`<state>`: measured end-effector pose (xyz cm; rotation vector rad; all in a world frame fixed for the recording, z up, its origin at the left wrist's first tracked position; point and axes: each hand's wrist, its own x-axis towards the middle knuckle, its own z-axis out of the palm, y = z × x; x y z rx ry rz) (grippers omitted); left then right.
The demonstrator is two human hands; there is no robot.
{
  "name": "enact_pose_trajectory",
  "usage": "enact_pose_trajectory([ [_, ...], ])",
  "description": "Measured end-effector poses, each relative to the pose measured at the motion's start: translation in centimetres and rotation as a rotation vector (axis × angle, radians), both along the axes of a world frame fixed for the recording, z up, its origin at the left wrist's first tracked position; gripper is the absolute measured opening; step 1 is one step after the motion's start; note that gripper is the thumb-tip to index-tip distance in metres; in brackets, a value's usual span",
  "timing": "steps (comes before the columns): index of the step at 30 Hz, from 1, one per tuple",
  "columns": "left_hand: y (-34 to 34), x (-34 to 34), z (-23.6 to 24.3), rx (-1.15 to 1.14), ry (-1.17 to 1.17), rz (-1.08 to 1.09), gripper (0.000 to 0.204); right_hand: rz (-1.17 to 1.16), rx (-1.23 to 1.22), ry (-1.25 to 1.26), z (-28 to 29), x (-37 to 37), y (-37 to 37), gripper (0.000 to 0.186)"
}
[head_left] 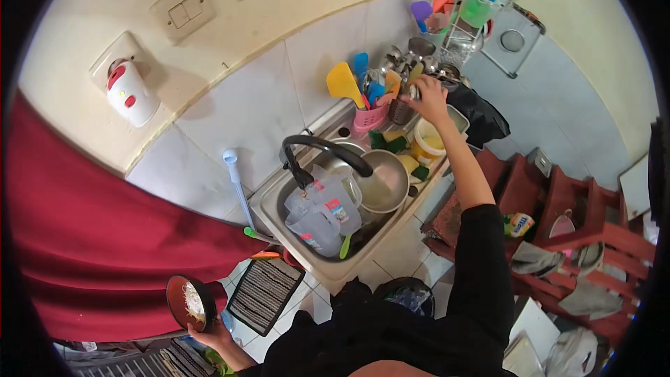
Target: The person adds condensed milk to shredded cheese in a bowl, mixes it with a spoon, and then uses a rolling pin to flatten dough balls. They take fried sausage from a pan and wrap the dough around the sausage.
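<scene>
Your left hand (215,336) was gripping a round, brown-and-black bowl (179,301) by its lower edge, holding it in front of the dark red fabric curtain (125,237); pale, stringy shreds (194,303) lay inside. Your right hand (428,98) was up among the metal utensils behind the sink, just above the grey cylindrical metal holder (400,112), its fingers curled; you couldn't tell whether they had closed on something. Clear plastic pitchers (336,204) stood in the stainless-steel sink (268,204).
</scene>
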<state>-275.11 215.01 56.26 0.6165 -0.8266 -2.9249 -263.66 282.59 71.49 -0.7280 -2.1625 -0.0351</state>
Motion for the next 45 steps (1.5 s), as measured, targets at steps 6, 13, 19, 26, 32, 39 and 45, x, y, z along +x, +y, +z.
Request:
enact_pose_trajectory([
  [6,1.9,1.2,0.1,-0.075,0.018,0.091,0.060,0.169,0.031,-0.102,-1.8,-1.5,4.3,0.038],
  [13,3.9,1.5,0.9,-0.111,-0.082,0.172,0.065,0.063,0.124,-0.067,-2.8,-0.1,6.6,0.030],
  [19,4.4,1.2,0.6,-0.144,-0.102,0.144,0.065,-0.469,0.467,-0.272,-5.5,-1.9,5.9,0.025],
  [26,3.8,1.3,0.8,-0.170,-0.080,0.133,0.065,-0.722,0.503,-0.518,-4.9,-3.3,3.3,0.023],
  [32,3.3,1.3,0.7,-0.175,-0.082,0.177,0.066,-0.255,0.371,-0.391,-7.5,-3.0,2.0,0.017],
  [39,2.2,1.9,1.3,-0.166,-0.037,0.196,0.065,-0.213,-0.185,-0.104,0.5,-3.1,0.0,0.017],
  [45,2.3,1.4,0.3,-0.103,-0.011,0.170,0.064,0.092,-0.518,0.145,1.9,-1.5,19.7,0.016],
])
